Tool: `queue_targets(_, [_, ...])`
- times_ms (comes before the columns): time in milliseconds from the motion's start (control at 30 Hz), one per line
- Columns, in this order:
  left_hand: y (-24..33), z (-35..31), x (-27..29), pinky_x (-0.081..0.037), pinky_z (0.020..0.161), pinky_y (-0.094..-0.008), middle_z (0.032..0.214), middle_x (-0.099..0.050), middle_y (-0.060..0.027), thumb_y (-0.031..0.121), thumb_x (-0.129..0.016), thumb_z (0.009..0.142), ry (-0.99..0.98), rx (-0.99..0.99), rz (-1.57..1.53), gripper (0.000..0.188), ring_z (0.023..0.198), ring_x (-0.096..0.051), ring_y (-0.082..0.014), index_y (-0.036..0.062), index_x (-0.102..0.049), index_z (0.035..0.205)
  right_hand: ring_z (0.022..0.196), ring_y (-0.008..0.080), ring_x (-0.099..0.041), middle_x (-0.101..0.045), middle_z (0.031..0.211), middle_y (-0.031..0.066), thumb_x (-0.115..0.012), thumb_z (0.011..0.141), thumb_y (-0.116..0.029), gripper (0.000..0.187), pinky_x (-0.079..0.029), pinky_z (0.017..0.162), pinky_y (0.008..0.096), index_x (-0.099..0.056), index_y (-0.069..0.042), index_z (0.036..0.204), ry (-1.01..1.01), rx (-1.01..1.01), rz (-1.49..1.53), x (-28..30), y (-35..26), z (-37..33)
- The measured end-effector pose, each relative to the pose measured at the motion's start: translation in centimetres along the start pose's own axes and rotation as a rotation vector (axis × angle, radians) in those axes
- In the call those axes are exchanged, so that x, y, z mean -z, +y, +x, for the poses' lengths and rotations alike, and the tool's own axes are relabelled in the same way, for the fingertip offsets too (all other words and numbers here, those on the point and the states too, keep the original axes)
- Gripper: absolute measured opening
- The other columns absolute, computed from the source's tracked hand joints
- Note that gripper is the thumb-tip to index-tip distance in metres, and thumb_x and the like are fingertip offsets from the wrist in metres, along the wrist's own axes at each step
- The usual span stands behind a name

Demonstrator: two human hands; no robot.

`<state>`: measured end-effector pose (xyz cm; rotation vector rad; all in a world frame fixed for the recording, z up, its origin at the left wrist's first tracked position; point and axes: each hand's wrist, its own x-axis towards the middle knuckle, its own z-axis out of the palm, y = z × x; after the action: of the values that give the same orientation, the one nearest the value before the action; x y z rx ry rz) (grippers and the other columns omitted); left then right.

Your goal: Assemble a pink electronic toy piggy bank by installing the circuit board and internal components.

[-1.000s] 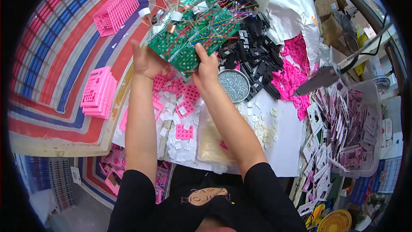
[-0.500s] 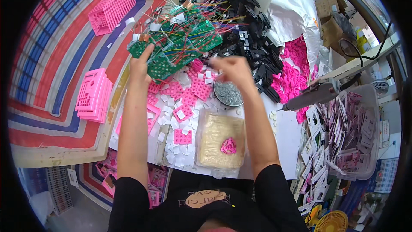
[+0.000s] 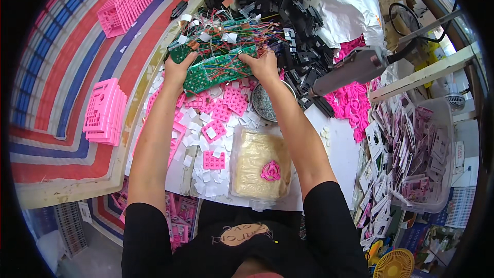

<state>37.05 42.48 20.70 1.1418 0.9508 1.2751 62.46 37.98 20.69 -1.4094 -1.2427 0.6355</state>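
Note:
A stack of green circuit boards (image 3: 216,69) with thin coloured wires lies at the far side of the white worktop. My left hand (image 3: 177,69) grips its left end and my right hand (image 3: 263,64) grips its right end. More green boards with tangled wires and white tags (image 3: 216,41) sit just behind. Under and in front of the boards lie several pink keypad pieces (image 3: 216,128) and small white squares. A round metal dish of small screws (image 3: 262,104) sits below my right wrist.
A heap of black plastic parts (image 3: 293,15) fills the back right. A clear bag of tan pieces (image 3: 260,164) with a pink ring on it lies near me. Pink grids (image 3: 105,110) rest on a striped mat at left. An electric screwdriver (image 3: 350,69) hangs at right above pink rings; a clear tub (image 3: 427,159) holds pink-and-white parts.
The boards, held up near my chest view a second ago, moved away toward the back pile. My right hand let go briefly, then took hold of the right end again.

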Motion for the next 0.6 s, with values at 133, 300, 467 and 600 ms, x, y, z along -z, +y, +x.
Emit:
queue_targets(133, [0.3, -0.2, -1.2, -0.051, 0.092, -0.0302, 0.115, -0.072, -0.008, 0.005, -0.074, 0.086, 0.021, -0.12, -0.004, 0.035, 0.101, -0.068, -0.016, 0.0, -0.065, 0.12, 0.089, 0.0448, -0.068, -0.071, 0.092, 0.0249, -0.079, 0.075, -0.024, 0.064, -0.054, 0.08, 0.0491, -0.053, 0.002, 0.127, 0.102, 0.102, -0.279, -0.9, -1.5, -0.6])
queue_targets(300, [1.5, 1.0, -1.0, -0.049, 0.096, -0.0291, 0.117, -0.072, -0.0078, 0.006, -0.072, 0.088, -0.102, -0.062, 0.066, 0.037, 0.106, -0.066, -0.0148, 0.0, -0.065, 0.123, 0.095, 0.0389, -0.069, -0.071, 0.104, 0.0237, -0.087, 0.067, -0.038, 0.092, -0.053, 0.087, 0.0448, -0.043, -0.002, 0.14, -0.067, 0.0, -0.237, 1.2, -1.4, -0.5])
queue_targets(467, [0.4, 1.9, 2.4, -0.056, 0.079, -0.0332, 0.111, -0.07, -0.0056, 0.01, -0.076, 0.087, -0.084, 0.154, -0.032, 0.038, 0.094, -0.068, -0.0166, 0.0033, -0.065, 0.122, 0.114, 0.0444, -0.058, -0.059, 0.13, 0.0289, -0.094, 0.052, -0.048, 0.12, -0.051, 0.094, 0.0432, -0.038, 0.012, 0.14, 0.07, 0.082, -0.751, 5.1, -8.1, 3.1])
queue_targets(600, [-0.4, 2.2, 0.5, -0.056, 0.08, -0.0317, 0.11, -0.07, -0.0053, 0.01, -0.077, 0.086, -0.194, 0.194, -0.133, 0.036, 0.093, -0.068, -0.0159, 0.003, -0.066, 0.12, 0.118, 0.0406, -0.059, -0.06, 0.132, 0.0246, -0.093, 0.054, -0.042, 0.118, -0.048, 0.099, 0.0412, -0.037, 0.002, 0.148, -0.337, 0.687, -0.524, 3.1, -4.5, 9.2])
